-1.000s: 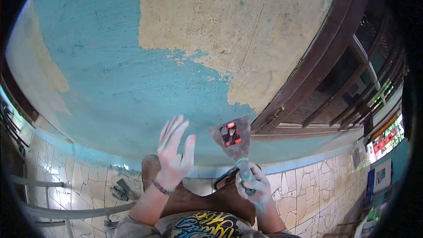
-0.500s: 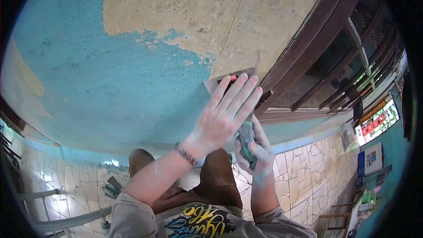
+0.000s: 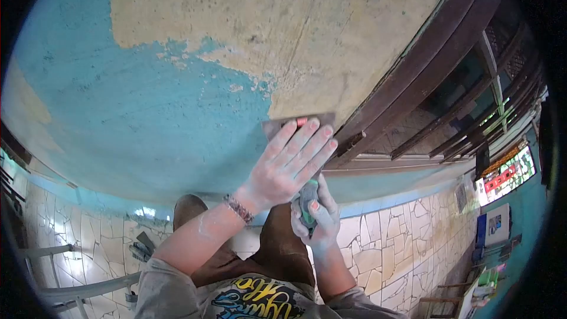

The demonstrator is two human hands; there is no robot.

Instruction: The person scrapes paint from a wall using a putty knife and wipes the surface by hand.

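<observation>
A wide-bladed scraper (image 3: 272, 128) rests against the wall with its blade at the lower edge of the bare tan patch. Round its green and dark handle (image 3: 308, 202), my right hand (image 3: 322, 220) is closed, thumb along the top. My left hand (image 3: 282, 165), dusted white, lies flat over the blade with fingers stretched out, pressing on it. Much of the blade is hidden under those fingers. Blue paint (image 3: 171, 112) covers the wall to the left of the scraper, and the tan patch (image 3: 248, 12) has a ragged, flaking border.
Right of the scraper is a brown wooden window frame (image 3: 407, 65) with a handle-like piece (image 3: 352, 142) sticking out. Below are my knees and a cracked-tile floor (image 3: 390, 248). A grey chair rail (image 3: 94, 288) stands at lower left, a low table (image 3: 469, 295) at lower right.
The view has shifted, moving the wall left and down. The scraper has turned so its blade edge lies more level, and the handle with my right hand has swung left.
</observation>
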